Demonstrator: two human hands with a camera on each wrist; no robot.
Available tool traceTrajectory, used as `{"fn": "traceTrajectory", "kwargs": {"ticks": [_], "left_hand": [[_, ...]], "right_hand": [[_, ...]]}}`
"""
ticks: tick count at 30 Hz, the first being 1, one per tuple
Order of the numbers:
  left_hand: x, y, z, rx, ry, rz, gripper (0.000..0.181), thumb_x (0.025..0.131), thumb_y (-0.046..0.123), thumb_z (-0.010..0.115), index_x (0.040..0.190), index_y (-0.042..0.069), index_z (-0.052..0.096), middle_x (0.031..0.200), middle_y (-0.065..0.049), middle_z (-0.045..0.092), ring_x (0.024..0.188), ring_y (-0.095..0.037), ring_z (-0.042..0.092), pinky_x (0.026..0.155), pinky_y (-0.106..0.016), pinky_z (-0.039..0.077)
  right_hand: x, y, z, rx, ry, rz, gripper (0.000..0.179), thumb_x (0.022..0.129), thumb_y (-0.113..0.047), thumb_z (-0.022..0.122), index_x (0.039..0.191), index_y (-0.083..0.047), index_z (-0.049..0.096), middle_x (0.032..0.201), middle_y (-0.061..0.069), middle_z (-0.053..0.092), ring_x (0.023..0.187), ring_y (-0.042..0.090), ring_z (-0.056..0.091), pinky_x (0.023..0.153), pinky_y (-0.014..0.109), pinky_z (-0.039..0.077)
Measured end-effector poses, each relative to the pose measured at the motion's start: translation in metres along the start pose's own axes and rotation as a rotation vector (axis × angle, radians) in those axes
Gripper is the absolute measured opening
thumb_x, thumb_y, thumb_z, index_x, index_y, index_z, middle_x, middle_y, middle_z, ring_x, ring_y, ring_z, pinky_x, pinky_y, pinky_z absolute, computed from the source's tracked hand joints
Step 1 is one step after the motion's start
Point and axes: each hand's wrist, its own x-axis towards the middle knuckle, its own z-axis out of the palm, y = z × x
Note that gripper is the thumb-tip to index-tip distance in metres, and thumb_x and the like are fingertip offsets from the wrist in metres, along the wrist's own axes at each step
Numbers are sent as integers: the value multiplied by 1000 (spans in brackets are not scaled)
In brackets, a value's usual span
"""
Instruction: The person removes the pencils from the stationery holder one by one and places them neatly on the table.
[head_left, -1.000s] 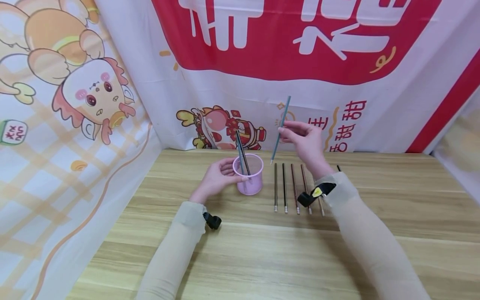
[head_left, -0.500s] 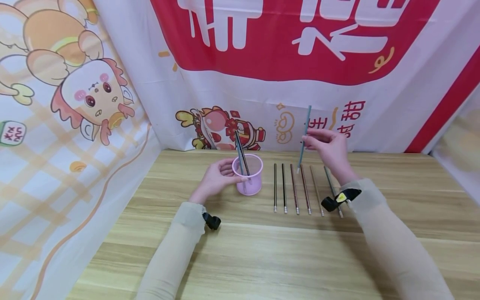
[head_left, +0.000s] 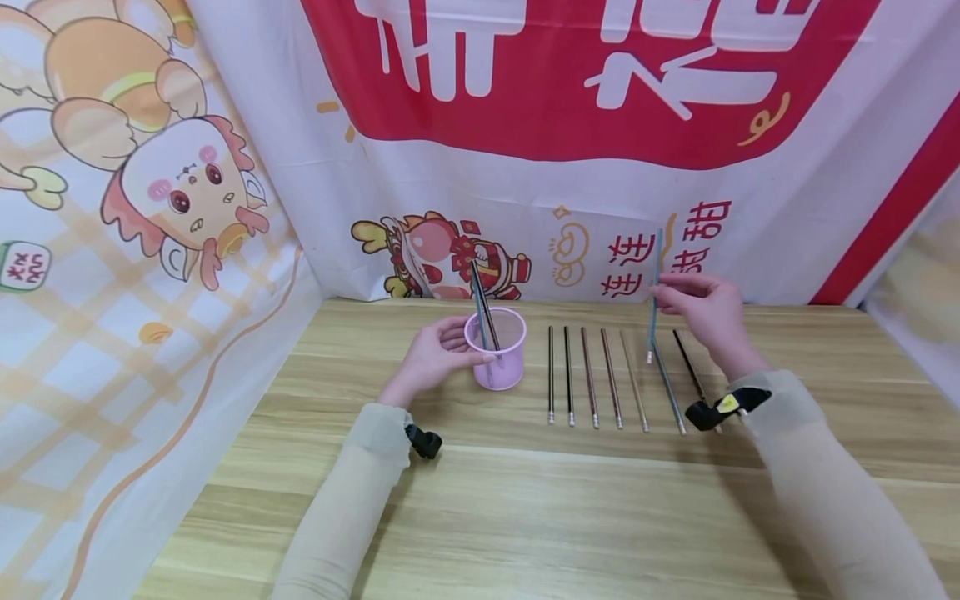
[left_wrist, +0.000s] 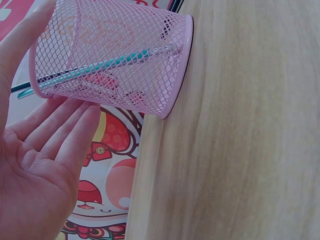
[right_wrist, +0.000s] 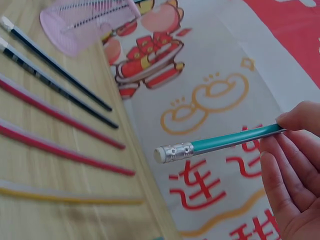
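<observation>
My left hand (head_left: 431,358) holds a pink mesh pencil cup (head_left: 501,371), thumb on the near side and fingers behind it. The cup stands upright on the table, with a teal pencil (left_wrist: 112,62) and at least one dark pencil (head_left: 489,315) leaning inside. To the right, my right hand (head_left: 708,312) pinches another teal pencil (right_wrist: 230,140) near its middle. That pencil hangs nearly upright, its white eraser (right_wrist: 160,155) pointing down, above the top end of a teal-grey pencil (head_left: 671,396) lying on the table. Whether the two touch, I cannot tell.
Several pencils lie in a row right of the cup, erasers towards me: black (head_left: 551,375), dark red (head_left: 590,375), yellowish (head_left: 634,383) and, farthest right, another dark one (head_left: 688,362). A printed cloth (head_left: 570,175) hangs behind the wooden table (head_left: 480,517).
My right hand has carried the teal pencil to the right and lower, from beside the cup past the row. More pencils on the right are uncovered. The left hand and cup have stayed put.
</observation>
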Motion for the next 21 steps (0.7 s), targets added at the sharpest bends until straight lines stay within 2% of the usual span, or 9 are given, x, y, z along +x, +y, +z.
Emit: {"fn": "traceTrajectory", "kwargs": {"ticks": [6, 9, 14, 17, 21], "left_hand": [[2, -5, -1, 0, 6, 5, 80, 74, 19, 94, 142, 4, 54, 134, -12, 63, 121, -24, 62, 104, -35, 51], [2, -5, -1, -2, 3, 7, 81, 74, 18, 94, 143, 3, 54, 135, -13, 62, 121, -25, 62, 105, -37, 50], [2, -5, -1, -3, -1, 10, 81, 74, 17, 93, 143, 2, 53, 136, -15, 61, 122, -27, 61, 105, -39, 50], [2, -4, -1, -6, -1, 5, 81, 74, 18, 94, 143, 3, 54, 136, -15, 61, 122, -27, 61, 105, -37, 51], [2, -4, -1, -11, 0, 1, 81, 74, 18, 94, 142, 3, 54, 135, -14, 62, 122, -26, 61, 104, -34, 51]], "right_hand": [[-2, 17, -23, -20, -36, 69, 55, 92, -31, 79, 131, 5, 64, 93, -16, 72, 81, 6, 70, 78, 24, 61], [-4, 24, -35, -77, -52, 97, 58, 92, -35, 77, 132, 4, 62, 93, -17, 70, 81, 5, 69, 76, 22, 61], [-9, 34, -52, -126, -64, 102, 58, 95, -32, 75, 133, 10, 60, 88, -19, 69, 77, 5, 70, 73, 22, 61], [-11, 40, -62, -165, -87, 129, 58, 97, -31, 73, 134, 12, 58, 88, -18, 71, 77, 5, 71, 76, 26, 62], [-14, 47, -74, -286, -141, 184, 62, 98, -41, 68, 136, 7, 58, 95, -12, 73, 83, 6, 72, 88, 37, 58]]}}
